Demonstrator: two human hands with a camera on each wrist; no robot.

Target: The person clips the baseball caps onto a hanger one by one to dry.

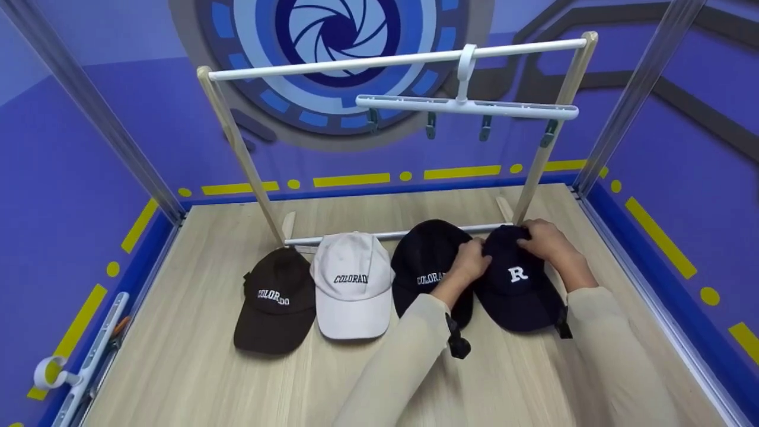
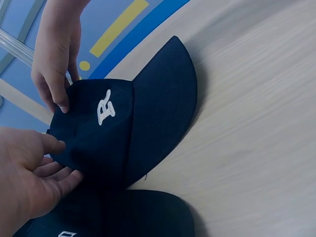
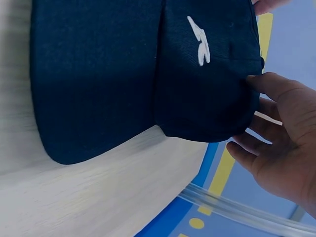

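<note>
A navy cap (image 1: 514,302) with a white letter R lies at the right end of a row of caps, brim toward me. My left hand (image 1: 472,261) holds the left side of its crown, thumb on top and fingers along the side. On the opposite side, my right hand (image 1: 548,242) grips the crown's back edge; the right wrist view shows that thumb on the fabric and the fingers partly behind it. Beside my left hand lies a black cap (image 1: 430,243), its lettering partly covered by my wrist.
A white cap (image 1: 354,308) and a dark brown cap (image 1: 276,326) lie farther left. Behind stands a wooden rack (image 1: 243,151), with a white clip hanger (image 1: 415,105) on its top bar. Another white hanger (image 1: 89,362) is at the left edge. Walls enclose the table.
</note>
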